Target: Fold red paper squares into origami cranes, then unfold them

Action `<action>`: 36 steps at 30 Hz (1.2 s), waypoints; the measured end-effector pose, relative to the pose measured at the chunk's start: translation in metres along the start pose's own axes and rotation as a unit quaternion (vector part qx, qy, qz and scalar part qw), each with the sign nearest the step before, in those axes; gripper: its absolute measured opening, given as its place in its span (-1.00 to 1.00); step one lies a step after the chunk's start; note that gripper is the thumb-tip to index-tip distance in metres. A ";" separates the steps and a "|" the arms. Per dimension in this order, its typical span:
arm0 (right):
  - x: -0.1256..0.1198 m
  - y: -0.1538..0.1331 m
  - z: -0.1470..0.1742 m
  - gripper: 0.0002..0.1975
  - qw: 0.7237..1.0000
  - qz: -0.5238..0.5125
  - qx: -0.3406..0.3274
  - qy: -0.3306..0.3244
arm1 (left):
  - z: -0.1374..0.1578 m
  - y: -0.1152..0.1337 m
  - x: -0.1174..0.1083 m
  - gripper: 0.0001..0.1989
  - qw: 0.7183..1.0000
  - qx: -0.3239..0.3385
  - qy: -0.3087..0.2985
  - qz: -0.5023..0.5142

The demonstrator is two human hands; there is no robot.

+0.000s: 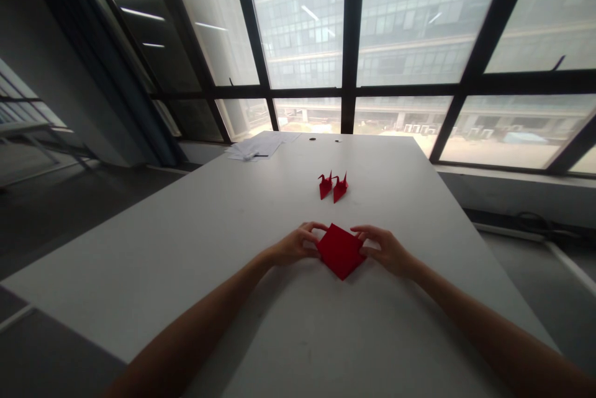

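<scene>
Between my hands is a red folded paper square [341, 253], turned so that one corner points toward me. My left hand [300, 245] pinches its left corner, with the fingers partly behind the paper. At the right corner my right hand [380, 250] grips it between thumb and fingers. Two red paper cranes stand beyond it on the table, side by side: the left crane [325, 187] and the right crane [340, 189]. Both have their tails and necks raised.
The white table [209, 224] stretches away toward large windows. Loose white paper sheets [261, 144] lie at its far left, with a dark thin pen-like thing [261, 156] on them. Two small round holes are near the far edge. A dark blue curtain [112, 69] hangs on the left.
</scene>
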State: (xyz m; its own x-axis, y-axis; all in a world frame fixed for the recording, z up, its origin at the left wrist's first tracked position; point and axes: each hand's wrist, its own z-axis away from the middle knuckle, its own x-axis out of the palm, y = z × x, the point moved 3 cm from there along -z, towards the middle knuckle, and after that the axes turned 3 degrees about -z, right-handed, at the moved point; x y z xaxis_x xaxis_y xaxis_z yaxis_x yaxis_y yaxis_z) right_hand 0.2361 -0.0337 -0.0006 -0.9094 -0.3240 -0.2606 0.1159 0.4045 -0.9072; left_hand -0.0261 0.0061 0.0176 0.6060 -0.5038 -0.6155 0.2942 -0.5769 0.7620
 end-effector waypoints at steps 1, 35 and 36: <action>0.001 0.000 0.000 -0.58 1.000 -0.001 0.003 -0.003 | 0.000 0.001 0.000 -0.81 1.000 0.006 -0.007 -0.009; 0.028 -0.012 0.001 -0.88 0.956 0.289 -0.052 0.005 | 0.000 0.017 0.025 -0.84 0.975 0.020 0.043 -0.218; 0.029 -0.013 0.002 -0.87 0.954 0.296 -0.052 -0.001 | 0.001 0.020 0.027 -0.87 0.974 0.026 0.039 -0.222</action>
State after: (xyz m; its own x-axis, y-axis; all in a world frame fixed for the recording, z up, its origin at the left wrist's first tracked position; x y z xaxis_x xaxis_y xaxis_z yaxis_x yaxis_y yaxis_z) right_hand 0.2091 -0.0504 0.0031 -0.6957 -0.0132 -0.7182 0.5689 0.6003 -0.5622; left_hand -0.0048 -0.0197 0.0164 0.4819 -0.1480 -0.8637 0.5043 -0.7592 0.4115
